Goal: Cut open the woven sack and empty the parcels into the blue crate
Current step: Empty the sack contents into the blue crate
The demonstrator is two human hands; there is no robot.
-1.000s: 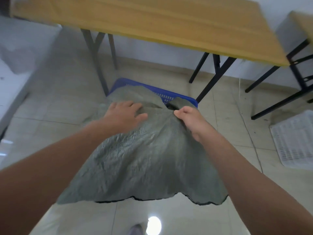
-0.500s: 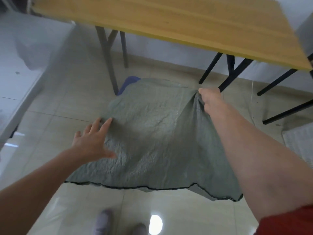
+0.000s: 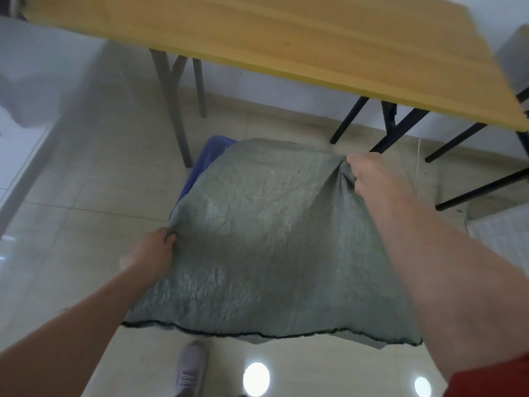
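Over on the left, the left hand [image 3: 148,253] has its fingers curled tight, pinching the side edge of the sack [image 3: 272,239], and just beyond it a corner of the blue crate [image 3: 211,156] peeks out on the tiled floor, below the near edge of the wooden table [image 3: 286,38]. The grey-green sack is stretched flat across the middle, covering most of the crate, its dark-stitched hem nearest the person. On the right, the right hand [image 3: 369,179] is clenched around the bunched far corner of the sack.
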